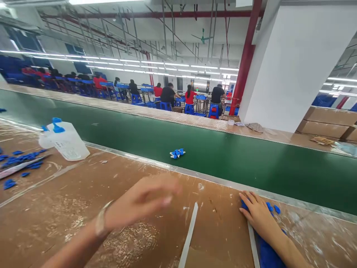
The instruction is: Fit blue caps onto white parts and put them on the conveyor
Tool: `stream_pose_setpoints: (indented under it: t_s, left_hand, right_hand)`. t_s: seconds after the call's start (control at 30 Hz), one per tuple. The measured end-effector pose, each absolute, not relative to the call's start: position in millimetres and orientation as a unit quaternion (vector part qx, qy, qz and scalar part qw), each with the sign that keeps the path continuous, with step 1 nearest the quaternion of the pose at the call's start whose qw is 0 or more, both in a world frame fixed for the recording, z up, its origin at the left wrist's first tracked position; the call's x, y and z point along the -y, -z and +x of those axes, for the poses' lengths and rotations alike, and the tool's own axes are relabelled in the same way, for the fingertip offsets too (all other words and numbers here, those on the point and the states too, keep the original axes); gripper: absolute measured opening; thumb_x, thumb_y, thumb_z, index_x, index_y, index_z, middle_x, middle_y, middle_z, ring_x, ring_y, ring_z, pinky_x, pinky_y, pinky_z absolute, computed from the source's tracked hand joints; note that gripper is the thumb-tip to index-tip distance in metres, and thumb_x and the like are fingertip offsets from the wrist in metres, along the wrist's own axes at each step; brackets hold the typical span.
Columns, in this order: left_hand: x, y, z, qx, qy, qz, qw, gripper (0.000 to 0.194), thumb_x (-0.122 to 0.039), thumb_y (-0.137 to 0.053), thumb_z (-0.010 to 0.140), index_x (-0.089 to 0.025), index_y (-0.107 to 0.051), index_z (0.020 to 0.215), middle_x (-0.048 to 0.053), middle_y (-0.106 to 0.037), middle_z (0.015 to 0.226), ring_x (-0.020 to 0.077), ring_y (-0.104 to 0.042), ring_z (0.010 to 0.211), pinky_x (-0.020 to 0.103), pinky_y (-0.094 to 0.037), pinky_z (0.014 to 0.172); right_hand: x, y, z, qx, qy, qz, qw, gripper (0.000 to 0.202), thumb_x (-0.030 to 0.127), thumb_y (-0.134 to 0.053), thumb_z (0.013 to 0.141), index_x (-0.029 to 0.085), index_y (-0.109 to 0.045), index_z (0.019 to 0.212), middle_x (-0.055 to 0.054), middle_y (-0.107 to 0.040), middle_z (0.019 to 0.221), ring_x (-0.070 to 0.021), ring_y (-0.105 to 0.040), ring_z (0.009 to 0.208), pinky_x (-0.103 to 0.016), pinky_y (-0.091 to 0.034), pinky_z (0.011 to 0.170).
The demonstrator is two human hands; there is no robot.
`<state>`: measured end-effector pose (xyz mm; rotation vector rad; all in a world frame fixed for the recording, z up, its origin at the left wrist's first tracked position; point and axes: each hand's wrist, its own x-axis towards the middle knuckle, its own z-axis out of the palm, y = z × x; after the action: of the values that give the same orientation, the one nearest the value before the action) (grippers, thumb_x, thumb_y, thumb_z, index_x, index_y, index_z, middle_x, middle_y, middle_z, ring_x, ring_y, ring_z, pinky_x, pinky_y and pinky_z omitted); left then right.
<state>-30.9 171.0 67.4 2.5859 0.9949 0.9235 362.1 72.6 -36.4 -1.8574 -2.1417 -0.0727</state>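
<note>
Green belt (142, 136), bottles (71, 145) beside; left hand (147, 201) blurred, digits parted; right hand (259, 216), fingers extended, on blue pieces (269, 207).

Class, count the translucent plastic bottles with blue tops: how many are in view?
2. Both are on the workbench, picture left, near the green conveyor belt: a front bottle and a rear bottle, partly hidden behind it.

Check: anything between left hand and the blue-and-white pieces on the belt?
Nothing visible blocks the left hand from the blue-and-white pieces; the flat-looking metal edging along the near side of the green belt runs between.
</note>
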Motion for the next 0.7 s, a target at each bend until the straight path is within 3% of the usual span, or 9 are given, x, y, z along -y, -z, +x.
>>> stream_pose_setpoints:
  t_s: [0.07, 0.17, 0.23, 0.3, 0.4, 0.53, 0.7]
  left_hand:
    - [-215.8, -66.8, -15.0, -0.503, -0.242, 0.828, 0.056, 0.037, -0.038, -0.05, 0.088, -0.031, -0.058, 0.123, 0.001, -0.054, 0.134, 0.0232, -0.048, 0.125, 0.04, -0.04, 0.107]
    - [-287.9, -45.4, 13.0, -0.624, -0.196, 0.756, 0.033, 0.055, -0.034, -0.053, 0.085, -0.016, -0.046, 0.136, 0.018, -0.034, 0.149, 0.0412, -0.027, 0.137, 0.063, -0.027, 0.107]
    - [-328.0, -25.0, 26.8, -0.65, -0.166, 0.74, 0.039, 0.062, -0.039, -0.054, 0.084, -0.017, -0.041, 0.141, 0.02, -0.025, 0.153, 0.0469, -0.021, 0.138, 0.07, -0.023, 0.104]
    - [-357.0, -8.3, 35.6, -0.648, -0.147, 0.746, 0.044, 0.064, -0.045, -0.054, 0.085, -0.024, -0.038, 0.143, 0.016, -0.02, 0.156, 0.0463, -0.018, 0.139, 0.07, -0.021, 0.104]
    - [-380.8, 4.0, 44.8, -0.623, -0.132, 0.769, 0.057, 0.052, -0.045, -0.05, 0.089, -0.029, -0.043, 0.138, 0.011, -0.03, 0.152, 0.0409, -0.029, 0.136, 0.064, -0.028, 0.104]
    - [-386.0, 6.6, 53.6, -0.603, -0.143, 0.782, 0.069, 0.038, -0.039, -0.049, 0.092, -0.021, -0.054, 0.125, 0.011, -0.05, 0.133, 0.0325, -0.041, 0.125, 0.057, -0.034, 0.101]
    - [-363.0, 6.1, 53.4, -0.553, -0.155, 0.81, 0.114, 0.021, -0.029, -0.057, 0.082, -0.02, -0.063, 0.1, 0.006, -0.059, 0.115, 0.0284, -0.051, 0.111, 0.045, -0.04, 0.097]
  right_hand:
    - [-74.4, 49.7, 364.7, 0.748, 0.033, -0.65, 0.131, 0.046, 0.032, -0.045, 0.091, 0.015, -0.056, 0.133, -0.013, -0.048, 0.14, -0.041, -0.04, 0.13, -0.066, -0.037, 0.101]
    - [-62.5, 65.8, 373.2, 0.771, 0.075, -0.629, 0.063, 0.045, 0.031, -0.042, 0.093, 0.016, -0.057, 0.132, -0.012, -0.048, 0.139, -0.0367, -0.049, 0.125, -0.055, -0.05, 0.094]
    - [-47.5, 66.1, 379.3, 0.796, 0.135, -0.589, 0.023, 0.041, 0.026, -0.046, 0.087, 0.016, -0.065, 0.122, -0.013, -0.057, 0.129, -0.0341, -0.061, 0.111, -0.045, -0.058, 0.082]
    - [-31.1, 54.0, 382.2, 0.824, 0.191, -0.533, 0.019, 0.036, 0.02, -0.05, 0.08, 0.02, -0.07, 0.11, -0.011, -0.066, 0.117, -0.0319, -0.068, 0.096, -0.039, -0.061, 0.07]
    - [-14.7, 19.4, 379.3, 0.842, 0.228, -0.485, 0.057, 0.035, 0.019, -0.05, 0.079, 0.023, -0.067, 0.109, -0.007, -0.07, 0.11, -0.0287, -0.071, 0.088, -0.037, -0.061, 0.061]
    - [-14.8, -16.8, 378.9, 0.806, 0.187, -0.551, 0.108, 0.03, 0.015, -0.042, 0.087, 0.024, -0.065, 0.104, -0.005, -0.07, 0.106, -0.0251, -0.069, 0.088, -0.038, -0.059, 0.07]
    - [-15.0, -21.8, 382.7, 0.772, 0.097, -0.626, 0.055, 0.026, 0.011, -0.044, 0.088, 0.021, -0.066, 0.098, -0.008, -0.068, 0.099, -0.0274, -0.066, 0.089, -0.041, -0.053, 0.076]
